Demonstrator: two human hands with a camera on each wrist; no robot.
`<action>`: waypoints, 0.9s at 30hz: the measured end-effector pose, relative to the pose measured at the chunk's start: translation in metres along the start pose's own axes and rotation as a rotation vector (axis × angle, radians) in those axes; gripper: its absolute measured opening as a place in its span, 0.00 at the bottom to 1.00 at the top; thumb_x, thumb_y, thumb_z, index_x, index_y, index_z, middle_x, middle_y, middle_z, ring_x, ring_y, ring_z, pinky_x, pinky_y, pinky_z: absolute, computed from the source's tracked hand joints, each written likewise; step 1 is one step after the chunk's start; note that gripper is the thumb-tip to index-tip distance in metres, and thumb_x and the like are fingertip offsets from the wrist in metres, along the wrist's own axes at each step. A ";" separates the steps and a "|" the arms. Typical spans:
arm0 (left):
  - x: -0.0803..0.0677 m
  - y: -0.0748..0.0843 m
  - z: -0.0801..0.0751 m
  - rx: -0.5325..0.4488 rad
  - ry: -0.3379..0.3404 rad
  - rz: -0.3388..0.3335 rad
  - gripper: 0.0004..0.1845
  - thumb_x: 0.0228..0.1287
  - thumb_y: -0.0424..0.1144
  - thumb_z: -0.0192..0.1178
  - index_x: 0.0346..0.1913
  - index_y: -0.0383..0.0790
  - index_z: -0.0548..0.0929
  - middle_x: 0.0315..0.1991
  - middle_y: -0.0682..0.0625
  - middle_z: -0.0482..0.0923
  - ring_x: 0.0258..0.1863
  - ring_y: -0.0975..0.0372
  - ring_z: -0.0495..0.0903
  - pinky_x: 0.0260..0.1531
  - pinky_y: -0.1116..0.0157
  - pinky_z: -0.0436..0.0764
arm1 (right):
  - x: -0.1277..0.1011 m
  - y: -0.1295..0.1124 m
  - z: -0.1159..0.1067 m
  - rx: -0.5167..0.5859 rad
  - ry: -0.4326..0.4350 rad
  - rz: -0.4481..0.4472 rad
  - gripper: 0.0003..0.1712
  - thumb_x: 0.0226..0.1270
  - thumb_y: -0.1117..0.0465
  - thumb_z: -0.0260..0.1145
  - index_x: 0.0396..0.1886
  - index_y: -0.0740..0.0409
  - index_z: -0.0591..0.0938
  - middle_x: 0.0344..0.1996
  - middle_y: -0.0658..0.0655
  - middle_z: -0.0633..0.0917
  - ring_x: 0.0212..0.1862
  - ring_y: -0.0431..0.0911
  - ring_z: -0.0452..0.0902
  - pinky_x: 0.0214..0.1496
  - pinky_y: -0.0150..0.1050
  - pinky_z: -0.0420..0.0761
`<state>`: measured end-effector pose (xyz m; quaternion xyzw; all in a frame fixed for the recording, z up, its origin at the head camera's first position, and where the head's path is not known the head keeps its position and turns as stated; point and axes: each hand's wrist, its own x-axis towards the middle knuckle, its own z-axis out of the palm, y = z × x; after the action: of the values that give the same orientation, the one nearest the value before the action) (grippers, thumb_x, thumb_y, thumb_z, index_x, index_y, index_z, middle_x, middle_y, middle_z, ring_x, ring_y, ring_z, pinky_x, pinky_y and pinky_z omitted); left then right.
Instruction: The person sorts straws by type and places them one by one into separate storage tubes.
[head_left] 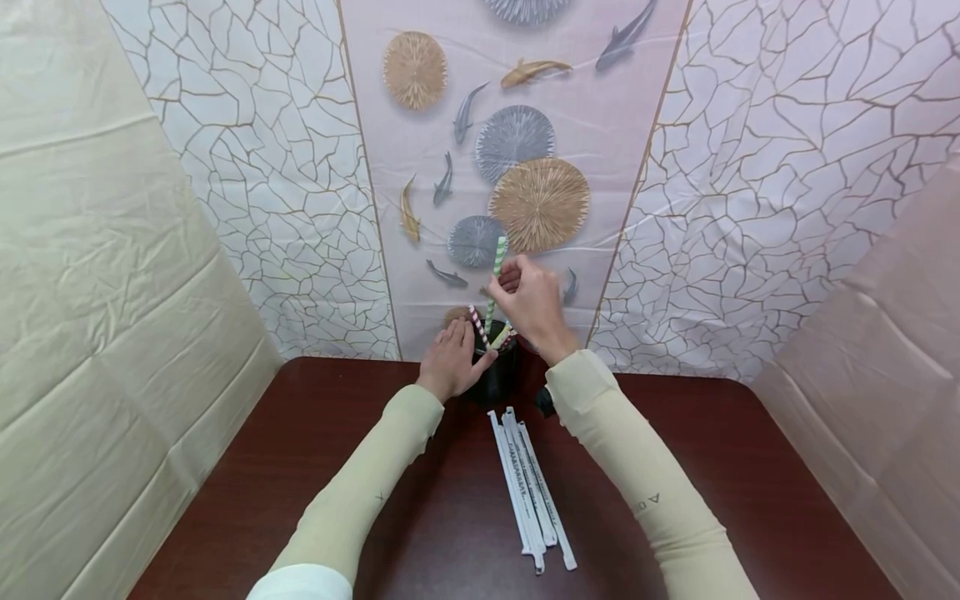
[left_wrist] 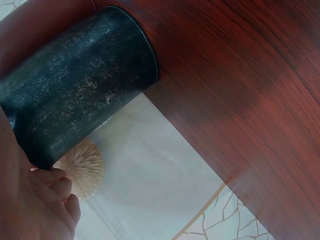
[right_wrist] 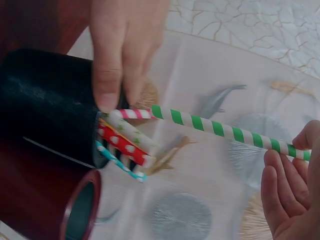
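A black cup (head_left: 497,379) stands at the far middle of the dark red table (head_left: 712,467), with several patterned paper straws (right_wrist: 125,147) sticking out of it. My left hand (head_left: 453,360) grips the cup from the left, its fingers (right_wrist: 120,55) lying over the rim. In the left wrist view the cup (left_wrist: 80,95) fills the upper left, with my left hand (left_wrist: 45,205) below it. My right hand (head_left: 517,287) pinches a green-and-white striped straw (head_left: 496,271) by its upper part. The straw's (right_wrist: 225,131) lower end is at the cup's mouth, beside my right hand (right_wrist: 290,190).
Several white wrapped straws (head_left: 531,487) lie in a bundle on the table between my forearms. A patterned sheet with fish and round fans (head_left: 517,167) hangs behind the cup. Cloth walls close in the left and right sides.
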<state>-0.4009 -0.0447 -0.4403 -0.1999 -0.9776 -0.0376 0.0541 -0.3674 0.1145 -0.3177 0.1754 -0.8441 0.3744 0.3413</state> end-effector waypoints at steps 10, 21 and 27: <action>-0.001 0.001 -0.001 0.019 0.003 -0.010 0.50 0.80 0.73 0.25 0.85 0.33 0.50 0.86 0.38 0.49 0.87 0.50 0.49 0.86 0.55 0.53 | -0.005 0.018 0.020 -0.055 -0.056 0.076 0.13 0.71 0.59 0.71 0.46 0.65 0.86 0.39 0.63 0.93 0.43 0.53 0.92 0.49 0.48 0.90; -0.002 0.001 -0.005 0.029 -0.020 -0.015 0.50 0.81 0.72 0.26 0.86 0.33 0.49 0.87 0.39 0.46 0.87 0.51 0.47 0.86 0.56 0.51 | 0.001 0.019 -0.003 -0.145 -0.126 0.133 0.26 0.75 0.53 0.70 0.61 0.69 0.82 0.54 0.67 0.89 0.58 0.60 0.86 0.69 0.55 0.80; -0.001 0.001 -0.002 0.045 -0.020 -0.007 0.50 0.81 0.72 0.25 0.85 0.33 0.48 0.87 0.38 0.45 0.87 0.50 0.47 0.86 0.55 0.53 | 0.002 0.026 -0.028 -0.231 -0.228 0.052 0.30 0.78 0.51 0.66 0.66 0.69 0.80 0.60 0.69 0.86 0.64 0.63 0.82 0.69 0.58 0.80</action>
<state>-0.3990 -0.0443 -0.4380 -0.1955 -0.9794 -0.0139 0.0485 -0.3709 0.1522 -0.3161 0.1546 -0.9190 0.2613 0.2513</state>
